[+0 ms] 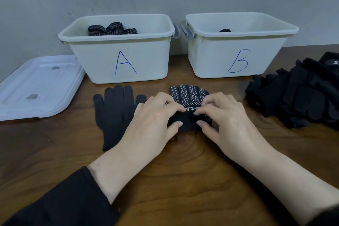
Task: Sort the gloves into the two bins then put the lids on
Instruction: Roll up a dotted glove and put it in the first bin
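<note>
Plainly, blue letters mark bin A and bin B. In front of bin B, the left hand and right hand both pinch the dotted glove; beside it lie a plain glove, lids and a glove pile.

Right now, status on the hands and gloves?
Both hands folding dotted glove. Plain glove beside it. Bin A holds dotted gloves. Lids off.
</note>
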A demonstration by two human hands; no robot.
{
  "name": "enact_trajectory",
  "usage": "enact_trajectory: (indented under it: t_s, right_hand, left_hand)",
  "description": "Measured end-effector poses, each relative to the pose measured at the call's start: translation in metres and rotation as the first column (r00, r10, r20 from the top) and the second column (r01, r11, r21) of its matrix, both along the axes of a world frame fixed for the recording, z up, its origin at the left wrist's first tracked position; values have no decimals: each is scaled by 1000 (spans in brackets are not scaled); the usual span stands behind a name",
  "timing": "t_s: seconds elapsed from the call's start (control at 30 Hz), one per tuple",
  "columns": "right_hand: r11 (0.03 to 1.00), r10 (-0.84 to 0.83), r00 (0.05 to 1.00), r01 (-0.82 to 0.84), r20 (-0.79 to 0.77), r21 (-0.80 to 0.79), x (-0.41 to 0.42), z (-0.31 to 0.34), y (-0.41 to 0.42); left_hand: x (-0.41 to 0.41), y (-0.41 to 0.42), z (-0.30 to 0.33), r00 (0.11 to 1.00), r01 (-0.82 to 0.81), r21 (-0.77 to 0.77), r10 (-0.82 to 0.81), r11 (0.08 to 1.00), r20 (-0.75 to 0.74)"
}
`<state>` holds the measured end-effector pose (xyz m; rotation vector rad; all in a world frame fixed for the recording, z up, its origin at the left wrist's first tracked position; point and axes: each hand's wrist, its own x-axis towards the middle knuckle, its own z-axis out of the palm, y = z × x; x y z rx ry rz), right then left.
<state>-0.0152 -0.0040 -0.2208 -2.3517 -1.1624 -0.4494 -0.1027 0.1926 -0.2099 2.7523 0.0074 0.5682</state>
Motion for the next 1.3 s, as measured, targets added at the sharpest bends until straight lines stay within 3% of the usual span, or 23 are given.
enact_trajectory:
  t_s: [0.1, 0.27, 0.37, 0.53, 0.8, 1.0, 1.3]
  right_hand:
    - [990, 100, 989, -89, 108, -106, 6, -3, 1]
    - [964, 189, 972, -211, -143, -161, 19, 2, -13]
    - [964, 184, 964, -215, -190, -157, 21, 3, -15]
    - [983, 125, 985, -139, -117, -122, 17, -1, -5]
    - [988, 127, 983, -136, -130, -66, 10, 7, -5]
    - [990, 123, 953, -137, -277, -32, 8, 12, -12]
    - [978, 134, 848, -28, -513, 208, 14, 7, -2]
  left_hand:
    - [2, 4, -6, 998, 70, 118, -69, 991, -8]
    - [-5, 15, -1, 976, 130, 152, -100, 980, -196]
    - [-7, 14, 4, 964, 138, 110, -108, 984, -243]
    - [-7, 9, 1, 979, 127, 144, -101, 981, -180]
    - [-3, 10, -2, 996, 89, 118, -88, 989, -10]
    - [-7, 15, 4, 990, 130, -35, -132, 991, -57]
    - [0, 9, 6, 992, -62, -354, 18, 933, -126]
